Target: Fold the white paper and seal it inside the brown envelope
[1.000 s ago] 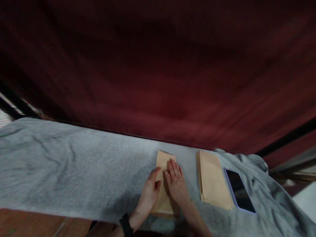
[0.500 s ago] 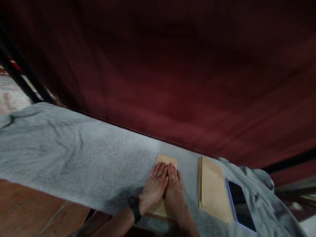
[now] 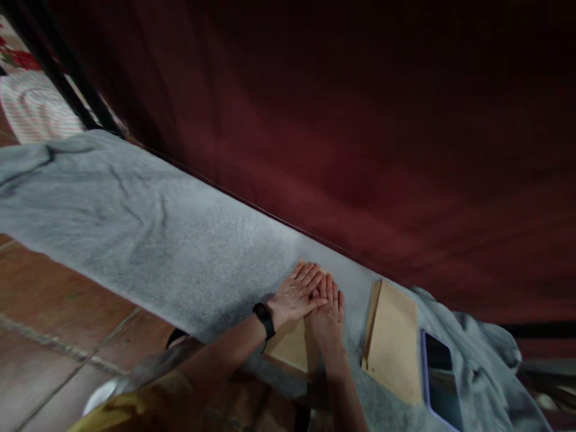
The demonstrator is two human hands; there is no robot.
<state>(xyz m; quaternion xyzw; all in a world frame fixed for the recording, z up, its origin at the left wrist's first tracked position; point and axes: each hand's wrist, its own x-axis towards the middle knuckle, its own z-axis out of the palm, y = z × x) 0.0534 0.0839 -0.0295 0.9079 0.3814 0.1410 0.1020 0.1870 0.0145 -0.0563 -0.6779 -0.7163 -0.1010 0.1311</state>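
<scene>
My left hand (image 3: 297, 295) and right hand (image 3: 327, 312) lie palms down on a folded piece of brown paper (image 3: 291, 347), fingers stretched out, grasping nothing; my left thumb crosses onto the back of my right hand. The paper sits toward the right end of the grey cloth (image 3: 202, 240), its lower end by the near edge. To its right, well apart, lies a brown paper stack (image 3: 393, 345), and just beside that, nearer the cloth's right end, a phone (image 3: 443, 378).
</scene>
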